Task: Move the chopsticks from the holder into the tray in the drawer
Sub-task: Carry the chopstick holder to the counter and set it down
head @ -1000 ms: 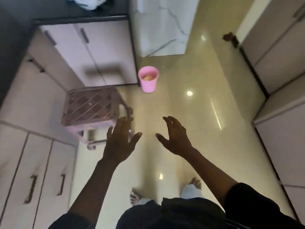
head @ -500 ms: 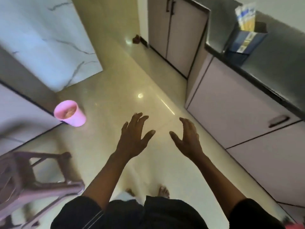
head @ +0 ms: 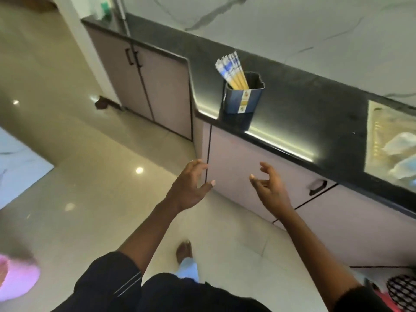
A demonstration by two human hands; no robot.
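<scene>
A dark blue holder (head: 244, 99) stands near the edge of the black countertop (head: 299, 109). Several chopsticks (head: 233, 72) in white and blue paper sleeves lean out of it to the upper left. Below the counter is a closed pale drawer front (head: 252, 176) with a black handle (head: 317, 187). No tray shows. My left hand (head: 191, 185) and my right hand (head: 269, 190) are raised in front of that drawer, both empty with fingers spread, well below the holder.
Pale cabinet doors (head: 144, 86) line the wall to the left. A pink cup (head: 16, 278) sits on the glossy floor at lower left. A sink area with plastic items (head: 394, 145) lies at the right. A patterned object (head: 403, 289) is at lower right.
The view has swung right toward the counter. The holder with chopsticks is now near centre and closer. Both hands stay raised and empty.
</scene>
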